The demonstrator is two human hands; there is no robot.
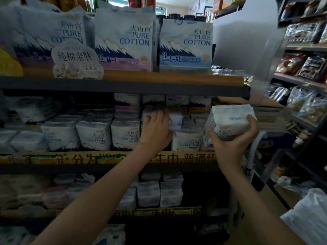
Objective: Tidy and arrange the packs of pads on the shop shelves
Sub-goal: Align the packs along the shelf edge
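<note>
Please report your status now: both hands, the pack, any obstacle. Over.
Left hand inside middle shelf, fingers on a rear pack, grip unclear. Right hand grips white pack, clear of shelf. Front-row packs flank left wrist.

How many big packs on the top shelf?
3: left pack, partly behind a sign; middle pack; right pack, marked L-XL. Others may hide behind them.

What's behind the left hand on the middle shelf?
Behind the left hand: a pale pack by the thumb and more packs stacked at the back. Whatever the palm covers in the front row is hidden.
</note>
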